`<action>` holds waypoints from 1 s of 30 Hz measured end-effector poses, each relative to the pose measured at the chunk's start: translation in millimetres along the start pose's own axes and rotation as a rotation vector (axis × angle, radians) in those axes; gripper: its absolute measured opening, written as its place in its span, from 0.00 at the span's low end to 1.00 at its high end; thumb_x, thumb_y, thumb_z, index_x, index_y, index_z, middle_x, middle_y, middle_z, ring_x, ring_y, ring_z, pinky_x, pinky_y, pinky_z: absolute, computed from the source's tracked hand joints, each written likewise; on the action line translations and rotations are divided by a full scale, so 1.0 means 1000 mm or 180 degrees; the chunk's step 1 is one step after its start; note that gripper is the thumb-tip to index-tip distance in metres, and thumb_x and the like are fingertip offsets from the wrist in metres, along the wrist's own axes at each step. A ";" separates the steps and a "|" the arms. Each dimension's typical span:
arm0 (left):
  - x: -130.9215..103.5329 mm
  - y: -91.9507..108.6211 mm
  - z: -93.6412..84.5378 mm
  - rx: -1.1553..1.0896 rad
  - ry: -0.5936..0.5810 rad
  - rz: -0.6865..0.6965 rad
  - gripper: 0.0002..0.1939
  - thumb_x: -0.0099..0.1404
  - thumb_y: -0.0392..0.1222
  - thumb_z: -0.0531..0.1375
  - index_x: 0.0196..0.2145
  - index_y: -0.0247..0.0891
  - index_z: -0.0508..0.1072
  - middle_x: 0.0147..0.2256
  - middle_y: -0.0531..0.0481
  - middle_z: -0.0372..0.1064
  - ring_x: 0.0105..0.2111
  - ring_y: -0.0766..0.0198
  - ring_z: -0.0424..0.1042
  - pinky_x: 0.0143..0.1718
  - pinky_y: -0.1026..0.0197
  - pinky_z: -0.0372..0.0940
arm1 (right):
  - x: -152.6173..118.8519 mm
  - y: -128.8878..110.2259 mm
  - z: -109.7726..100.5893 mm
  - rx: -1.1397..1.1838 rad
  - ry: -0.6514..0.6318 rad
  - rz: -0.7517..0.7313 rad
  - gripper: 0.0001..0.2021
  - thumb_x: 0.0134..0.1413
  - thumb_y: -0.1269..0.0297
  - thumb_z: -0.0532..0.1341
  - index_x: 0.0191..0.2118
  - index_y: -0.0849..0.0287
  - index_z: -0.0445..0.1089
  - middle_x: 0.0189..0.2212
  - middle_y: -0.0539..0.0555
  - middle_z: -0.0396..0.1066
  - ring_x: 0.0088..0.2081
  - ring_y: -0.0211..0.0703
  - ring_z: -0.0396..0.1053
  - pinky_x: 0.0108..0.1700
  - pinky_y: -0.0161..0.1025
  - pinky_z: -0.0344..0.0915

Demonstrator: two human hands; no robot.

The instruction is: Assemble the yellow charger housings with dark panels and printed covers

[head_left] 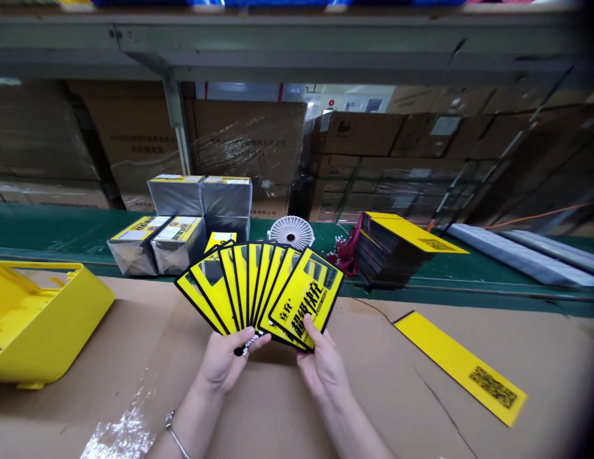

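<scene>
Standing behind green worktop (62, 226), stacked cartons (366, 135).

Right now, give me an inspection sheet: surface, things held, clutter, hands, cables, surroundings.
Surface: brown cardboard; shiny patch at near left.
Things held: yellow cards, fanned out.
Clutter: yellow shell at left, yellow strip at right; white fan, wrapped boxes and panel stack behind.
Hands: left hand and right hand both grip the cards.
Cables: orange cord at back right; red cords beside the stack.
Surroundings: brown cartons beyond the green table; shelf overhead.
</scene>
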State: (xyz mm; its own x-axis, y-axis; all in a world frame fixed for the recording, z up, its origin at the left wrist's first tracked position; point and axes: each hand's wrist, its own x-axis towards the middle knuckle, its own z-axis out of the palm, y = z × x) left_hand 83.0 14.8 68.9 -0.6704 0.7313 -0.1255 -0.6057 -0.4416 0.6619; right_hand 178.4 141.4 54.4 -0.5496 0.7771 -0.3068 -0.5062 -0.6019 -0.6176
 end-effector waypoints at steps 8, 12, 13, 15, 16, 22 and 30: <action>-0.001 -0.001 0.006 0.0015 0.0191 0.0042 0.28 0.48 0.27 0.66 0.48 0.39 0.69 0.48 0.41 0.68 0.47 0.47 0.68 0.41 0.48 0.71 | -0.002 0.003 0.002 -0.0011 -0.0066 -0.0068 0.22 0.41 0.66 0.69 0.46 0.57 0.68 0.43 0.53 0.74 0.43 0.46 0.72 0.42 0.40 0.72; 0.000 -0.001 0.004 -0.0023 0.0198 0.0029 0.29 0.47 0.27 0.66 0.48 0.38 0.69 0.48 0.41 0.67 0.47 0.46 0.68 0.41 0.47 0.71 | -0.005 0.003 0.003 -0.0066 -0.0100 -0.0118 0.23 0.41 0.65 0.69 0.47 0.57 0.68 0.43 0.53 0.74 0.43 0.45 0.72 0.42 0.40 0.72; 0.000 -0.001 0.003 -0.0051 0.0204 0.0018 0.30 0.48 0.26 0.66 0.49 0.39 0.68 0.48 0.41 0.67 0.46 0.47 0.68 0.42 0.46 0.71 | -0.006 0.003 0.004 -0.0096 -0.0101 -0.0139 0.23 0.41 0.64 0.69 0.47 0.57 0.68 0.43 0.54 0.74 0.43 0.45 0.72 0.42 0.40 0.71; 0.000 -0.002 0.001 -0.0105 0.0210 0.0006 0.31 0.49 0.26 0.66 0.51 0.41 0.67 0.48 0.43 0.67 0.46 0.48 0.68 0.44 0.44 0.70 | -0.008 0.005 0.005 -0.0169 -0.0093 -0.0171 0.24 0.41 0.63 0.69 0.47 0.58 0.68 0.44 0.55 0.74 0.43 0.47 0.72 0.44 0.42 0.71; 0.000 -0.002 0.000 -0.0125 0.0212 0.0002 0.32 0.50 0.25 0.65 0.51 0.42 0.66 0.48 0.44 0.68 0.45 0.49 0.69 0.45 0.43 0.69 | -0.009 0.006 0.005 -0.0200 -0.0083 -0.0184 0.24 0.41 0.63 0.69 0.47 0.58 0.68 0.44 0.55 0.73 0.44 0.47 0.72 0.45 0.43 0.70; 0.003 -0.001 -0.003 -0.0213 0.0309 0.0031 0.32 0.51 0.24 0.64 0.51 0.46 0.66 0.49 0.47 0.67 0.48 0.50 0.67 0.48 0.41 0.67 | -0.011 0.008 0.007 -0.0320 -0.0132 -0.0087 0.24 0.40 0.63 0.70 0.47 0.61 0.68 0.44 0.57 0.73 0.45 0.49 0.71 0.49 0.46 0.68; 0.004 0.001 -0.003 -0.0173 0.0326 0.0061 0.27 0.50 0.23 0.64 0.47 0.41 0.70 0.49 0.46 0.67 0.48 0.49 0.67 0.48 0.41 0.68 | -0.016 0.003 0.011 -0.0668 -0.0208 -0.0195 0.24 0.37 0.62 0.71 0.43 0.63 0.70 0.41 0.58 0.74 0.43 0.51 0.72 0.49 0.48 0.68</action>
State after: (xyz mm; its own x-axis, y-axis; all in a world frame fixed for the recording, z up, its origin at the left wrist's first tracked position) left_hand 78.5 15.0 66.7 -0.7207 0.6667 -0.1901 -0.6129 -0.4844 0.6243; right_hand 178.1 125.6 65.7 -0.5674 0.7933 -0.2208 -0.3944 -0.4972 -0.7728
